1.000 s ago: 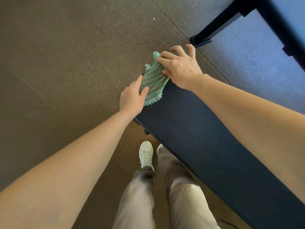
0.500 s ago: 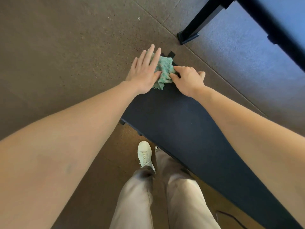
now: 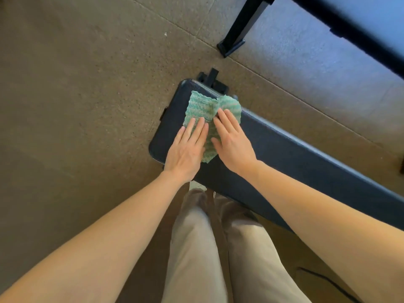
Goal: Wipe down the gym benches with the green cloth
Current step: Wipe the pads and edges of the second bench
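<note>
The green cloth (image 3: 203, 110) lies spread on the far end of a dark padded gym bench (image 3: 295, 158), which runs from the middle of the view down to the right. My left hand (image 3: 188, 147) presses flat on the cloth's near left part, fingers straight. Beside it, my right hand (image 3: 231, 138) presses flat on the cloth's right part. The near edge of the cloth shows between the two hands; part of it is hidden under my palms.
The bench's black foot bracket (image 3: 212, 80) sticks out past its far end. A black frame leg (image 3: 238, 33) stands on the speckled rubber floor (image 3: 87, 84) at the upper right, under a dark bar (image 3: 358, 36). My legs in beige trousers (image 3: 214, 248) stand against the bench's near side.
The cloth was bunched at the bench's end and pinched by my right hand; now it lies spread flat. Both hands have flattened on it, side by side, and the view has shifted.
</note>
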